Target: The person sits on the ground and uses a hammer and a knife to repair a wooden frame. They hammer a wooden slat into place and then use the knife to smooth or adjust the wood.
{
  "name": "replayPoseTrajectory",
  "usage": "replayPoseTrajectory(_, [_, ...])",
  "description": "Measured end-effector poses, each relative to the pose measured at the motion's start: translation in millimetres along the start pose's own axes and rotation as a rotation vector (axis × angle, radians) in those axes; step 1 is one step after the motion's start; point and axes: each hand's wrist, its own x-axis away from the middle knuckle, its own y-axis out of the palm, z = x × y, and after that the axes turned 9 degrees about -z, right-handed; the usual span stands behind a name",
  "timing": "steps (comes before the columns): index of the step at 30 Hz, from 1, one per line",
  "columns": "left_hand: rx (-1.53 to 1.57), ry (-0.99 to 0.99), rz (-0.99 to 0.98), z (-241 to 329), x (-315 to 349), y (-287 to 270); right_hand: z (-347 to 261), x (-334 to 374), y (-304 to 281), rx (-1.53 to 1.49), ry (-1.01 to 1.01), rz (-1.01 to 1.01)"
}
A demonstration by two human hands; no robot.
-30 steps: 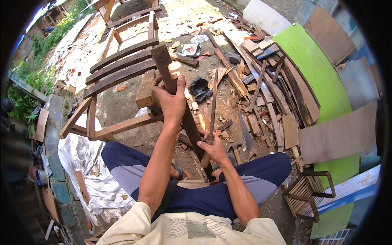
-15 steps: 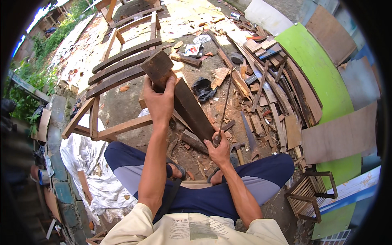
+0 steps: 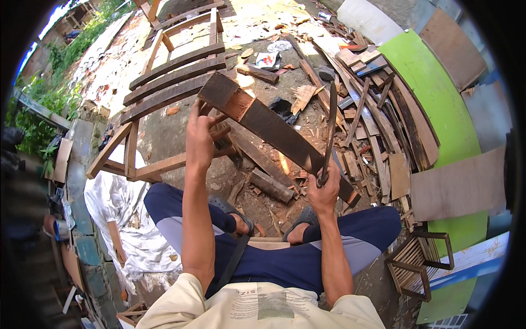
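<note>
A thick dark wooden beam slants across in front of me, its far-left end raised. Near that end a paler reddish cut or notch shows on its upper face. My left hand is closed at the beam's left end, some fingers curled beneath it. My right hand grips the handle of a machete, whose long, slightly curved blade points up and away. That same hand is against the beam's lower right part; whether its fingers also hold the wood is hidden.
A slatted wooden chair frame lies ahead on the left. Dark timber offcuts lie on the ground past my feet. Piled scrap wood and a green panel stand to the right. White cloth is beside my left knee.
The beam has swung from steep to a flatter slant, its lower end moving right, and its notched face now shows. My right hand and the machete have shifted right; my left hand is lower on the beam's end.
</note>
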Motion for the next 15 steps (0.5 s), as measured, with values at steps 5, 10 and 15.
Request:
replayPoseTrajectory(5, [-0.093,-0.202,-0.146,37,-27,-28,13,-4,-16,0.054,-0.123,-0.034])
replayPoseTrajectory(10, [-0.503,-0.344,-0.394,37,-31,-34,18,-13,-36,0.071,-0.157,-0.119])
replayPoseTrajectory(15, [-0.202,-0.478,-0.203,-17,-4,-31,22,-13,-36,0.164,-0.057,-0.099])
